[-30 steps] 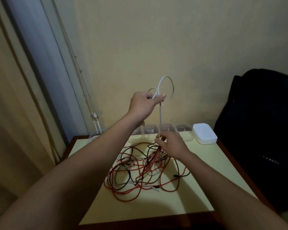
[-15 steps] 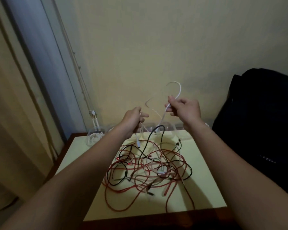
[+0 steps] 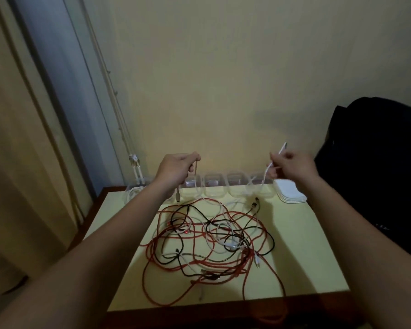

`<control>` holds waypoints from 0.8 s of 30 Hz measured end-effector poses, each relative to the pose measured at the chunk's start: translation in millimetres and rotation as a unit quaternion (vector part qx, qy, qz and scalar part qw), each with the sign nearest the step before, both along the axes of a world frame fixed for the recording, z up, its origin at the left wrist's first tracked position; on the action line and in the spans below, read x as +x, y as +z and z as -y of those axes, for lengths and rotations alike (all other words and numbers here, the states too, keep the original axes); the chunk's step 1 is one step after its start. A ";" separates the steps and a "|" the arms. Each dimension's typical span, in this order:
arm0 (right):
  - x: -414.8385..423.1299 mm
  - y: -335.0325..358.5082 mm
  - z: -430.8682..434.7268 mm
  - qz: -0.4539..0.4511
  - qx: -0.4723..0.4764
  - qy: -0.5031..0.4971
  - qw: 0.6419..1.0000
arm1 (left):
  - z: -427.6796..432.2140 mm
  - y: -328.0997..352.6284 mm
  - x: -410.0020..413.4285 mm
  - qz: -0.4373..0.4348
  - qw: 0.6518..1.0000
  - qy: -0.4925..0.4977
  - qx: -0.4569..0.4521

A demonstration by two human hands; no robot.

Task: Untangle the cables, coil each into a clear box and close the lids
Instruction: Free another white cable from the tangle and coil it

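Note:
A tangle of red, black and white cables (image 3: 209,243) lies spread on the pale yellow table (image 3: 301,252). My left hand (image 3: 176,169) is raised above the table's far left and pinches one end of a white cable (image 3: 263,179), whose plug hangs below the hand. My right hand (image 3: 292,167) is raised at the far right and grips the other end of it, the tip sticking up past my fingers. The cable sags between the hands to the table. A row of clear boxes (image 3: 237,186) stands along the far edge by the wall.
A stack of white lids (image 3: 291,193) sits at the table's far right corner. One clear box (image 3: 133,192) at the far left holds a coiled white cable. A black bag (image 3: 377,167) stands right of the table, curtains hang left.
Both hands have moved apart, the left one outward to the left and the right one outward to the right, stretching the white cable wide. The loop above the hands is gone.

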State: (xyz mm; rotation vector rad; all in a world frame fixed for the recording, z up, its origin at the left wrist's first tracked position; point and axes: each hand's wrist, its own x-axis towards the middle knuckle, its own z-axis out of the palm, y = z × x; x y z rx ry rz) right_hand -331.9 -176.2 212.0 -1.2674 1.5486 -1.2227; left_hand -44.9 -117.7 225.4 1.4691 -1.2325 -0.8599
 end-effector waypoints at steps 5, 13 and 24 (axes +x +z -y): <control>4.7 -28.7 -22.4 -0.508 0.129 0.056 0.849 | -10.7 5.8 -7.5 -0.017 0.999 -0.033 -0.012; 82.9 18.9 -93.9 -0.175 -0.196 0.217 0.940 | -56.0 18.1 -32.1 -0.043 0.985 -0.169 0.001; 57.5 25.8 -193.6 -0.148 -0.275 0.133 0.941 | -166.0 14.9 -46.2 -0.372 0.898 -0.218 0.093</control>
